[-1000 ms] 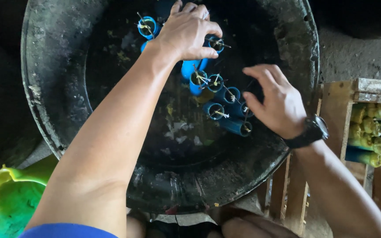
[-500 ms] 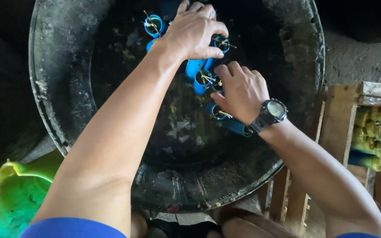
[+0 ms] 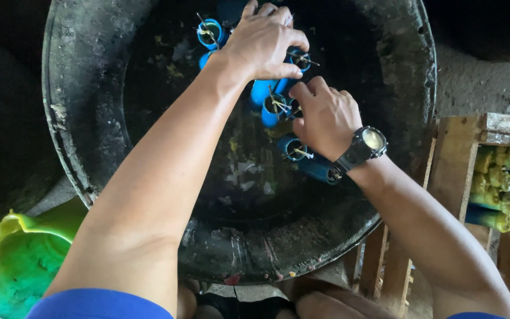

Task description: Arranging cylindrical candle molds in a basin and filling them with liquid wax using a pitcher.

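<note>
Left hand hides blue tubes; right hand fingers curled, grip unclear.

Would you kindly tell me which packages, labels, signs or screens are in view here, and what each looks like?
Wristwatch: on the right wrist, over the black basin; round pale face, black case and strap.
No packages, labels or signs show.

Left hand covered several blue tubes, its fingertips hidden behind them, right hand hid its own fingertips and grip, black basin cut off at top, green bucket cropped at bottom-left corner.
</note>
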